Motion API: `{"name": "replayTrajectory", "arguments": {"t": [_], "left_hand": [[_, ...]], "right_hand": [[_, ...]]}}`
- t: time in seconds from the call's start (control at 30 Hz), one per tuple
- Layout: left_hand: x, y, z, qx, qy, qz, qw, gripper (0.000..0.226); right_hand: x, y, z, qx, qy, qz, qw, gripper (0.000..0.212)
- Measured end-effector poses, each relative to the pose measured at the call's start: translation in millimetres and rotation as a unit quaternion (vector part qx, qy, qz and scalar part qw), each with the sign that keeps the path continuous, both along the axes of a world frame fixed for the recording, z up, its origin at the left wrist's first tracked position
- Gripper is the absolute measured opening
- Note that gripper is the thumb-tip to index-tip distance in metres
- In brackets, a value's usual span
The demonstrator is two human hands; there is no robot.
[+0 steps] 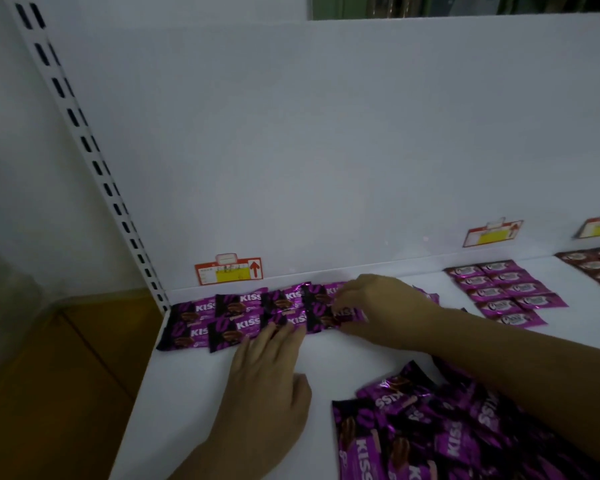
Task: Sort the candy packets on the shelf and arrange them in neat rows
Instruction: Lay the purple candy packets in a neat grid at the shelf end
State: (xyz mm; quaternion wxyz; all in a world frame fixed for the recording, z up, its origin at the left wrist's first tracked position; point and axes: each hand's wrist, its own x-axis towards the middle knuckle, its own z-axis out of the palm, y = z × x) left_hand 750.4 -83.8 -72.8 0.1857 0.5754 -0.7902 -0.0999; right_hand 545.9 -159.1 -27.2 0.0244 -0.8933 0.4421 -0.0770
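Candy packets [243, 325]: purple-and-black foil wrappers printed KISS, laid flat in two rows at the back left of the flat white shelf board [205, 393], just in front of the white back panel [326, 150]. The rows start at the shelf's left edge and run rightward. Neighbours overlap slightly, print right way up. Four visible per row; anything further along is hidden by the right hand.

Right hand [381, 306]: reaches across from the right, fingers curled, pinching the end packet [323, 320], rightmost visible one of the front row. Thumb is at its near edge, fingers over its far edge. The packet lies on the shelf, in line with its row.

Left hand [267, 372]: released, palm down on the shelf, fingers straight, fingertips [284, 332] touching the near edge of the front row just left of the end packet. Grips nothing.

Loose pile [430, 431]: same KISS packets, unsorted heap at the front right of the shelf, partly under the right forearm. Mixed angles, some print upside down. Apart from the rows.

Other stock: a block of purple packets with a white oval logo [506, 292] in two neat columns further right; logo text too blurred to read. Dark brown packets [596, 265] lie at the far right, cut off by the frame edge.

Red-and-yellow price tags [228, 270] sit along the foot of the back panel, one behind the KISS rows, two more to the right. White slotted upright post [94, 161] runs up the left side.
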Motion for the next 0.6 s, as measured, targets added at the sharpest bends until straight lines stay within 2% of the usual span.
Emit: {"name": "replayTrajectory", "arguments": {"t": [0.13, 0.27, 0.4, 0.5, 0.6], "left_hand": [[1, 3, 1, -0.018, 0.045, -0.045, 0.998, 0.051], [-3, 13, 6, -0.027, 0.127, -0.09, 0.987, 0.043], [-9, 24, 10, 0.048, 0.19, -0.137, 0.971, 0.048], [-14, 28, 10, 0.122, 0.149, -0.163, 0.968, 0.058], [-16, 28, 12, 0.108, 0.131, -0.162, 0.972, 0.057]], "right_hand": [[-15, 7, 15, 0.02, -0.034, -0.015, 0.999, 0.027], [-34, 22, 27, 0.121, -0.015, -0.01, 0.992, 0.027], [-43, 43, 28, 0.218, 0.028, 0.008, 0.975, 0.04], [-40, 51, 22, 0.231, 0.042, 0.013, 0.972, 0.047], [-37, 52, 20, 0.222, 0.035, -0.014, 0.974, 0.048]]}}
